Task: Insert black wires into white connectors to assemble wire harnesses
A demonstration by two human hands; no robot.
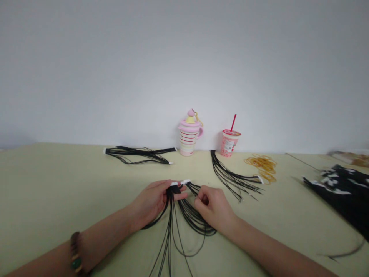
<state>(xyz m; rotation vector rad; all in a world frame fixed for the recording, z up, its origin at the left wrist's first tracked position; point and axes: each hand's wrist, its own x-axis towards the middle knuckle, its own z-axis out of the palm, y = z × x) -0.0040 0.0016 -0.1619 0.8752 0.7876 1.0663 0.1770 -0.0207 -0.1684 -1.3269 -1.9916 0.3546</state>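
Note:
A black wire harness (188, 215) with white connectors is between my hands above the table. My left hand (157, 198) grips it near a white connector (174, 184), with some fingers showing behind the wires. A second white connector (185, 181) sticks up just to the right. Curled fingers of my right hand (215, 206) pinch the looped wires on the right side. Loose wire ends hang down toward the table's near edge.
Behind lie two other harnesses, one at left (138, 154) and one at right (230, 175). A pink-lidded cup (188, 138) and a pink drink cup (230, 143) stand by the wall. Yellow rubber bands (262, 163) and a pile of black harnesses (343, 192) lie at right.

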